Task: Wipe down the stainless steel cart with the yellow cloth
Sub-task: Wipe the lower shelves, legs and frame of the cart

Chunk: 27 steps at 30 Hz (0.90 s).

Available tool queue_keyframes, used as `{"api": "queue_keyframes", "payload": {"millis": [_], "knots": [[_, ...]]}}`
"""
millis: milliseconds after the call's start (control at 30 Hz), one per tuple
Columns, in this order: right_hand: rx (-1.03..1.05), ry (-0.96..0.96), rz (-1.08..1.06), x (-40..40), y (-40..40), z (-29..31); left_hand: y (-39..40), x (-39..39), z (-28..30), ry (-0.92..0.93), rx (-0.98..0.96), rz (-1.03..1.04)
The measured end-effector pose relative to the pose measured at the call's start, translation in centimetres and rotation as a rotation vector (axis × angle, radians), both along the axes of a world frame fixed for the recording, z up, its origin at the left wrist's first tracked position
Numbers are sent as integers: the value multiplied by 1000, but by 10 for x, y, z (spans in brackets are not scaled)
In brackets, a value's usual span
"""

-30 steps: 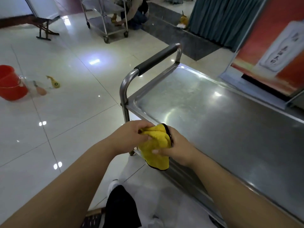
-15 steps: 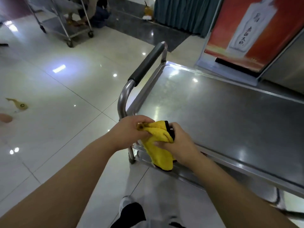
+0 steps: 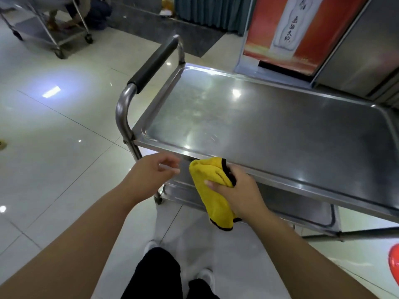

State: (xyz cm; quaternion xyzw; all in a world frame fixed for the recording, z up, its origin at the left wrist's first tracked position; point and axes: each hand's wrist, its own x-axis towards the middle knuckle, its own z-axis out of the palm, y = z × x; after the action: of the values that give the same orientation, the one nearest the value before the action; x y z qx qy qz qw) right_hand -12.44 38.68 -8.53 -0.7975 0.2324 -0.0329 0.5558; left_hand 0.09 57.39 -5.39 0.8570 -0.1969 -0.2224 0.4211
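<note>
The stainless steel cart [image 3: 269,130] stands in front of me, its top tray bare and shiny, with a black-padded handle [image 3: 152,65] at its left end. My right hand [image 3: 239,190] grips the folded yellow cloth [image 3: 212,190] with black trim just below the tray's near edge; the cloth hangs down in front of the lower shelf [image 3: 302,210]. A little left of the cloth, my left hand [image 3: 154,172] hovers apart from it, fingers loosely extended and blurred, holding nothing.
A second steel cart [image 3: 54,33] stands at the far left with a person crouched behind it. A red poster stand [image 3: 302,33] and a metal cabinet [image 3: 367,44] sit behind my cart. A red object [image 3: 394,264] shows at the right edge. Glossy tiled floor lies to the left.
My left hand has let go of the yellow cloth and moved left. The right hand now holds the cloth alone. The view has shifted right and closer to the cart.
</note>
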Motion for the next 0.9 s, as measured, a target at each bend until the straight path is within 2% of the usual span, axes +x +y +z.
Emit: {"api": "queue_keyframes", "payload": {"millis": [367,700,900], "knots": [[-91,97,-131,-31,-7,-34,-12,-12,-35,44,157,-156],[-121,154,-334,22,59,-71,31,59,-79,48,269,-377],[-138,178,-408,45,87,-100,38,90,-109,49,233,-485]]}}
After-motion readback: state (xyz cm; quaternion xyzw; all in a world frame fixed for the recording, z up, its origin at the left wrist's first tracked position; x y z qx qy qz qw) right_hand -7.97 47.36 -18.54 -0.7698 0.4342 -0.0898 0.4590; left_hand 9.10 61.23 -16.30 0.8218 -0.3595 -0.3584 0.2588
